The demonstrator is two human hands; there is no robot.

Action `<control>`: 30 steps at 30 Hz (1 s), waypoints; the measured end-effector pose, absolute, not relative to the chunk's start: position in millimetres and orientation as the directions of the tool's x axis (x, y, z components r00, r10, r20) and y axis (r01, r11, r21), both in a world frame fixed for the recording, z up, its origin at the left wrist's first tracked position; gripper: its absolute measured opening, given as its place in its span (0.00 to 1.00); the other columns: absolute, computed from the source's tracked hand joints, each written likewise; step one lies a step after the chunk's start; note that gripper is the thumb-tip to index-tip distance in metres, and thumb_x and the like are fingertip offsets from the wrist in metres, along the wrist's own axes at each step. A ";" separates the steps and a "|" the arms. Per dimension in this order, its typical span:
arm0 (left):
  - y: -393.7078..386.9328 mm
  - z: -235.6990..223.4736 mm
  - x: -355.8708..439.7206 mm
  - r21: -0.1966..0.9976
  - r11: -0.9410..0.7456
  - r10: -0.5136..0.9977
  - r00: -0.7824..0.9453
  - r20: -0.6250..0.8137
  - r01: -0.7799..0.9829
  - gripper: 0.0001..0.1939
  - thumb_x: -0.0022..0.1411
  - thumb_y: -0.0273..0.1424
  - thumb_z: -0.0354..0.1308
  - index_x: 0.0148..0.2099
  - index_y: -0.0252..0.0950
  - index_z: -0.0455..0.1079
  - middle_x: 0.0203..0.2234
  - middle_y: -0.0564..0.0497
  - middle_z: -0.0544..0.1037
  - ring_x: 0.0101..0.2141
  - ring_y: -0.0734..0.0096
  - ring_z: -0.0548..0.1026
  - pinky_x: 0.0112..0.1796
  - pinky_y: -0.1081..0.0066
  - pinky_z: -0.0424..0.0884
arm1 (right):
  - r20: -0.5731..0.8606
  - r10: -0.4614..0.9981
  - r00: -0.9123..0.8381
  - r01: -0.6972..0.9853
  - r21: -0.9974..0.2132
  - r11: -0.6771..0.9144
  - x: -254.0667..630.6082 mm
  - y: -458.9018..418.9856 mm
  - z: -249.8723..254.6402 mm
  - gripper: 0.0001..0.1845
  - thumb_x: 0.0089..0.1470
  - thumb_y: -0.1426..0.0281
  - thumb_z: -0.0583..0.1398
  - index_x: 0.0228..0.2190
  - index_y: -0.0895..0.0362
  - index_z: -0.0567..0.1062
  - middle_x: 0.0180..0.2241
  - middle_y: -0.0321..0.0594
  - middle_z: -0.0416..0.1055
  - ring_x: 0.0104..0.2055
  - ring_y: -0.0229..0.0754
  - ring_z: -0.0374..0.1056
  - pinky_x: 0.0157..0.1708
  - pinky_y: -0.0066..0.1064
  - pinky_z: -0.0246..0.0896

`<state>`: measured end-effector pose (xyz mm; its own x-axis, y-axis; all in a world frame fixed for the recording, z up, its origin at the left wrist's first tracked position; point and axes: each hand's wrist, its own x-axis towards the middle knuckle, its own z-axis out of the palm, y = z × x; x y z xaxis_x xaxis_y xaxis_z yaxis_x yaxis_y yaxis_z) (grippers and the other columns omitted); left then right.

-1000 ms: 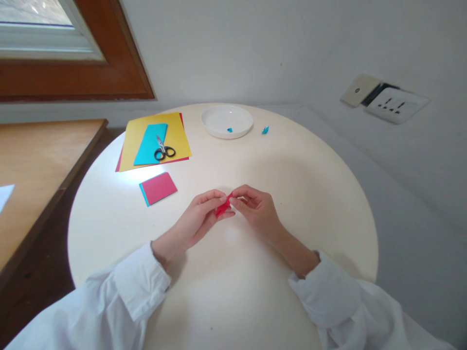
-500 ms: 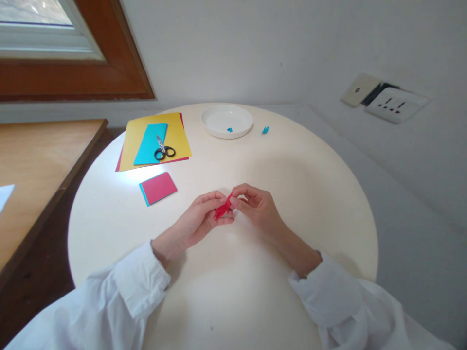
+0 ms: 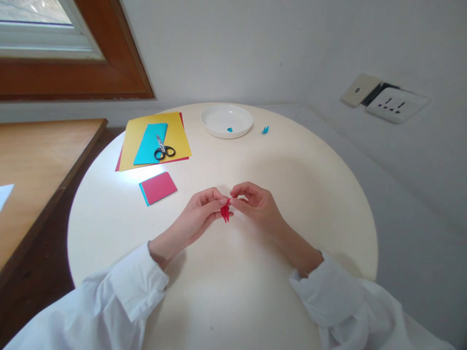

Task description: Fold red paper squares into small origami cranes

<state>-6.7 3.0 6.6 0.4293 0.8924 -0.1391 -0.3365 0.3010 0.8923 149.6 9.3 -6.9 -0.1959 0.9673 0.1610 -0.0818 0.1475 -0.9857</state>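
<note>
A small piece of cut red paper (image 3: 225, 214) with pointed strips hangs between my hands, above the middle of the round white table (image 3: 226, 301). My left hand (image 3: 202, 209) is closed, its thumb and fingers pinching the paper's upper part from the left. From the right, my right hand (image 3: 257, 206) pinches the top end of the same paper with thumb and forefinger. The fingertips partly hide the pinched end. The pointed strips dangle downward below the fingers.
Left of my hands lie red and blue paper rectangles (image 3: 159, 188). Behind them, black-handled scissors (image 3: 164, 152) rest on a folded blue sheet (image 3: 148, 146) over yellow paper (image 3: 177, 133). A white plate (image 3: 226, 119) holds a blue scrap; a cut blue paper piece (image 3: 265, 130) lies beside it.
The red paper has turned from a slant to hanging with its strips pointing down. Both hands have stayed nearly in place, still pinching it.
</note>
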 end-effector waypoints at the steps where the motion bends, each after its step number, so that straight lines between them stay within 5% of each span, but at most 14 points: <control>1: 2.7 7.9 -7.0 0.942 0.213 0.920 0.377 -0.104 -0.260 0.07 0.54 0.29 0.59 0.26 0.34 0.67 0.20 0.54 0.72 0.24 0.77 0.69 0.29 0.73 0.66 | 0.159 0.966 -0.202 -0.088 -0.986 0.144 150.3 9.3 -6.4 0.13 0.41 0.63 0.66 0.28 0.56 0.72 0.28 0.35 0.70 0.30 0.35 0.67 0.29 0.28 0.65; 5: 1.0 11.6 -8.8 0.995 -0.100 0.966 0.242 0.093 0.017 0.06 0.53 0.28 0.59 0.26 0.34 0.66 0.22 0.52 0.72 0.25 0.74 0.70 0.29 0.71 0.66 | 0.210 0.947 -0.242 -0.086 -0.977 0.195 152.8 7.9 -2.0 0.10 0.41 0.67 0.66 0.28 0.55 0.73 0.28 0.35 0.73 0.31 0.35 0.69 0.34 0.29 0.67; 10: -0.5 9.2 -10.4 0.964 -0.263 0.941 0.235 0.245 0.049 0.03 0.52 0.23 0.57 0.28 0.35 0.67 0.25 0.52 0.72 0.28 0.73 0.70 0.30 0.71 0.68 | 0.254 0.948 -0.193 -0.014 -0.967 0.256 156.0 5.1 4.7 0.07 0.41 0.68 0.67 0.25 0.55 0.74 0.26 0.36 0.74 0.30 0.37 0.70 0.35 0.32 0.69; 18: -2.9 8.2 -11.9 0.944 -0.319 0.917 0.280 0.284 0.087 0.06 0.53 0.20 0.54 0.30 0.36 0.67 0.27 0.51 0.71 0.28 0.73 0.71 0.31 0.71 0.68 | 0.398 0.888 -0.229 0.093 -0.899 0.427 160.5 3.2 6.4 0.01 0.46 0.72 0.64 0.26 0.54 0.76 0.27 0.37 0.74 0.31 0.38 0.70 0.33 0.32 0.68; 30: -3.9 7.6 -11.8 0.935 -0.335 0.912 0.290 0.291 0.117 0.06 0.54 0.21 0.54 0.30 0.37 0.66 0.28 0.51 0.71 0.28 0.72 0.70 0.30 0.70 0.67 | 0.371 0.890 -0.265 0.179 -0.888 0.424 161.7 3.1 6.8 0.04 0.48 0.69 0.62 0.24 0.55 0.75 0.27 0.39 0.75 0.31 0.40 0.71 0.33 0.33 0.68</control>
<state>-11.8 -3.9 7.6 0.2898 0.9119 0.2907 0.1168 -0.3352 0.9349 161.7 3.1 6.8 -0.2652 0.8898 0.3715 0.1786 0.4240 -0.8879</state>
